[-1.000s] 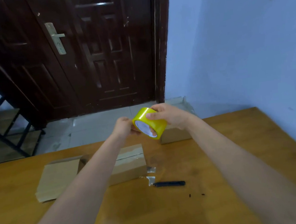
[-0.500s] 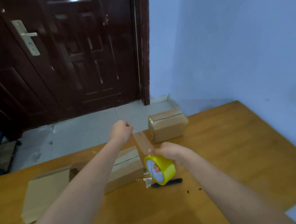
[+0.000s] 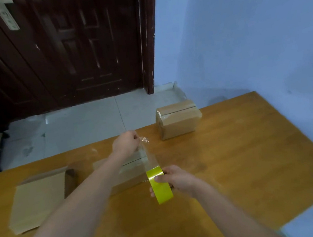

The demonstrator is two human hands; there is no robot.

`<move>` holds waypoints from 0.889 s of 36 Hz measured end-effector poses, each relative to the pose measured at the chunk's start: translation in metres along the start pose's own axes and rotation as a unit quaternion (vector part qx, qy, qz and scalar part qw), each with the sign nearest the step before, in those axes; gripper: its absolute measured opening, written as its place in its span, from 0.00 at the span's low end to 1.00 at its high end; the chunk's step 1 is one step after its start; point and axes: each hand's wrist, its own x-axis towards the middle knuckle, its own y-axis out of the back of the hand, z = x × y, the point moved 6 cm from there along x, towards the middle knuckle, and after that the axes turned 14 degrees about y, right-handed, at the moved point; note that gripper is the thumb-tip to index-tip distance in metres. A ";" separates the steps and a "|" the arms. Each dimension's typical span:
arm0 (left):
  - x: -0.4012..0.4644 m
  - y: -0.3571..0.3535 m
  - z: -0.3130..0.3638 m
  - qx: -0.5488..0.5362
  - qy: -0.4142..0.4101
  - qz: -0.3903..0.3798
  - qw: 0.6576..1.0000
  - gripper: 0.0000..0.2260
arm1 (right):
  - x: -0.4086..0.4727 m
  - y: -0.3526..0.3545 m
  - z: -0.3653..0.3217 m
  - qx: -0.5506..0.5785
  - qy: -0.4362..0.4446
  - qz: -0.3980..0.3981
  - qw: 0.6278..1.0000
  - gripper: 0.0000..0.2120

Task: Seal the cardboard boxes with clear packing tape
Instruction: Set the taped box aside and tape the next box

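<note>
Tape is stretched between your hands: your left hand (image 3: 126,143) pinches the free end of the clear strip (image 3: 149,157) on the far side, and your right hand (image 3: 174,178) grips the yellow tape roll (image 3: 159,184) on the near side. This keeps the strip tight above the right end of the brown cardboard box (image 3: 130,171) on the wooden table (image 3: 242,157), I think so that it goes down flat over the seam.

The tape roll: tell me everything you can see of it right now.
The tape roll looks bright yellow and glossy on its outer face, seen almost edge-on, so its core is hidden. The right hand grips it, thumb across the face and fingers curled round the far side, just above the wooden table beside the near cardboard box. A clear strip of tape runs from its top up to the left hand, which pinches the crumpled free end.
</note>
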 end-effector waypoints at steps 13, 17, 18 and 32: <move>0.017 -0.014 -0.012 -0.053 -0.004 0.013 0.998 0.07 | 0.020 0.002 0.009 0.015 -0.031 0.018 0.999 0.03; 0.018 -0.014 -0.012 -0.054 -0.003 0.009 0.998 0.07 | 0.021 0.006 0.010 0.017 -0.039 0.021 0.999 0.03; 0.018 -0.014 -0.012 -0.055 -0.001 0.008 0.998 0.07 | 0.021 0.006 0.011 0.017 -0.039 0.020 0.999 0.03; 0.016 -0.022 -0.012 -0.081 0.011 0.011 0.997 0.07 | 0.024 0.013 0.021 0.028 -0.055 0.017 0.998 0.07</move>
